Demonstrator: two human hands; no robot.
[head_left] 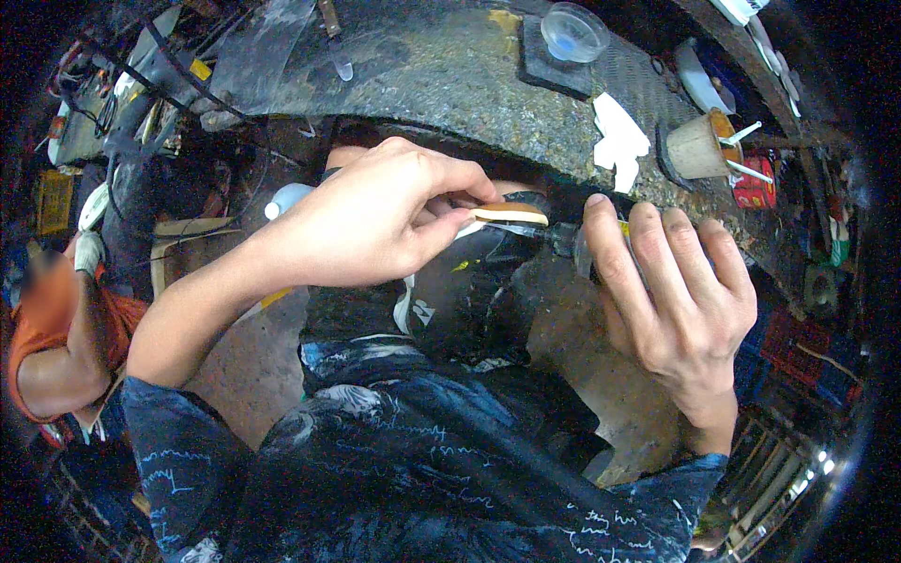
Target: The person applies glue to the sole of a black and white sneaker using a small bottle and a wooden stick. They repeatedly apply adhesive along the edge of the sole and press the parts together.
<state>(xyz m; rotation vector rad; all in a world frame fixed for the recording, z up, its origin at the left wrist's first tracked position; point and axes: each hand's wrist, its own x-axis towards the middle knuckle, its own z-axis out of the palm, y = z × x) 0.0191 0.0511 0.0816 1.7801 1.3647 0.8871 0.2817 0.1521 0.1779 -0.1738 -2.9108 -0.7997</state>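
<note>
Between the thumb and fingers of my left hand (375,220) is a small curved piece like a shoe sole (514,216), brown on top with a cream edge. Its near end is hidden by the fingers, and its rounded tip points right. My right hand (671,291) is wrapped round a tool with a dark narrow end (563,236) and a clear, yellow-marked part; most of it is covered, so its kind is unclear. The tool's end sits just right of the piece's tip. Both hands are above my lap, in front of the bench.
A worn workbench (422,75) curves across the far side. On it are a knife (336,42), a clear bowl (572,36) on a dark block (554,73), white scraps (618,141) and a stained cup (696,148) with sticks. Another person in orange (56,347) sits at left.
</note>
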